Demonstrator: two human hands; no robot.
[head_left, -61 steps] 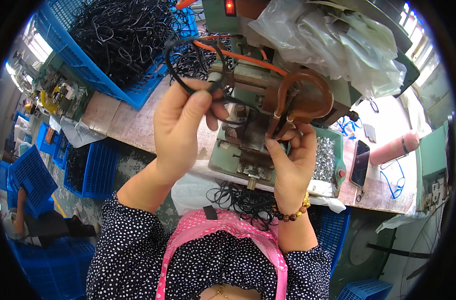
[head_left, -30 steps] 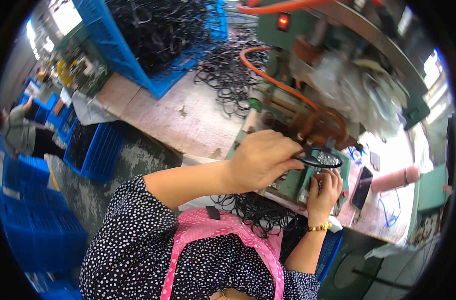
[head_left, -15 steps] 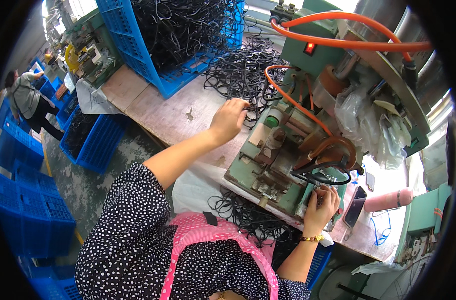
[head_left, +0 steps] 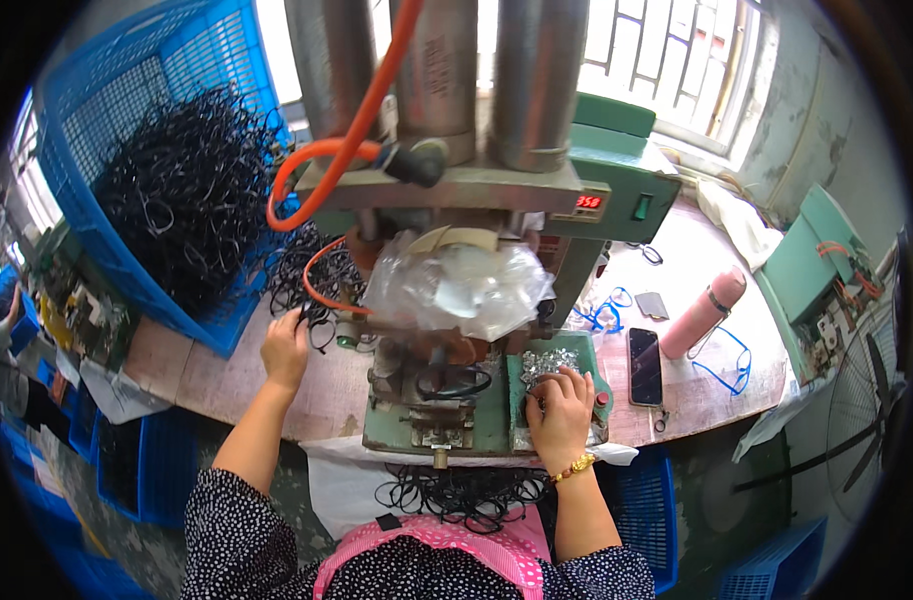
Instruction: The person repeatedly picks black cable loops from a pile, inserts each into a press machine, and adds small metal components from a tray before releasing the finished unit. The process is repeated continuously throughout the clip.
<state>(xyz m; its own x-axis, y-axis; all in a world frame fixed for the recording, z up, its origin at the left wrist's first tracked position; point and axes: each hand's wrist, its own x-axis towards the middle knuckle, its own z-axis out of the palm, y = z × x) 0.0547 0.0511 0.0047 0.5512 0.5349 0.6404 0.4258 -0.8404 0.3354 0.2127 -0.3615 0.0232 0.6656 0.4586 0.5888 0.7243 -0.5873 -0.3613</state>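
My left hand [head_left: 286, 348] is closed in a pinch at the near edge of a pile of thin black looped bands [head_left: 315, 268], with one black band at its fingertips. My right hand [head_left: 562, 408] reaches into a small green tray [head_left: 589, 352] of tiny shiny metal pieces [head_left: 550, 362]. Its thumb and fingers are curled together, and what they hold is hidden. Between my hands stands a green press machine [head_left: 489, 425], a dark loop lying at its working head. More black bands [head_left: 457, 492] rest in front of me by my pink apron.
A large blue crate [head_left: 102, 180] heaped with black bands stands at the left. To the right are a phone [head_left: 646, 367], a pink bottle [head_left: 705, 312] and blue-framed glasses [head_left: 727, 375]. Orange hoses [head_left: 362, 120] and a plastic bag [head_left: 457, 285] hang on the press. A fan [head_left: 862, 420] stands far right.
My view has turned to the right and now faces the press. The left hand's fingers have closed at the pile's edge. The right hand stays at the tray of metal pieces.
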